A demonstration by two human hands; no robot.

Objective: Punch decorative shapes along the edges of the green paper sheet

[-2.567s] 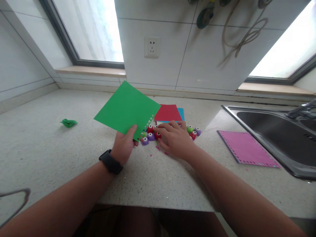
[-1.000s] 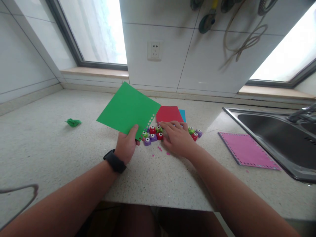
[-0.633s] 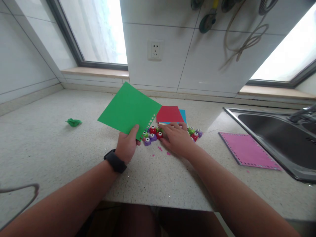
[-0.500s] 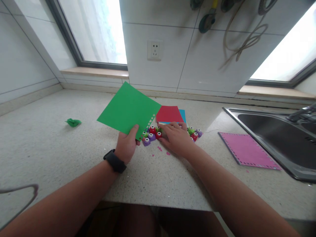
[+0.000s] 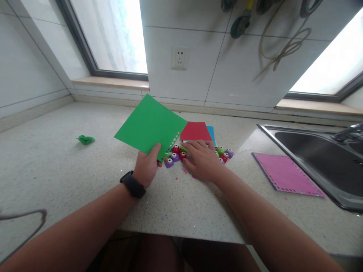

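A sheet of green paper (image 5: 150, 122) is pinched in my left hand (image 5: 149, 164), thumb on top. It is held tilted above the counter, with a row of small shaped cut-outs along its lower right edge. My right hand (image 5: 202, 158) lies over a cluster of small craft punches, its fingers stretched out and thumb apart. Several punches show on both sides of that hand: a purple punch (image 5: 169, 163) and a red punch (image 5: 183, 155) to its left, a purple punch (image 5: 229, 153) to its right. Those beneath the palm are hidden.
Behind the punches lie red paper (image 5: 195, 131) and blue paper (image 5: 211, 133). Pink paper (image 5: 286, 173) with a punched border rests beside the sink (image 5: 306, 151). Pink scraps (image 5: 184, 171) lie in front of the punches. A crumpled green piece (image 5: 85, 140) sits at left.
The whole view has shifted slightly. Both hands keep nearly the same pose, the left one still holding the green paper and the right one over the punches.
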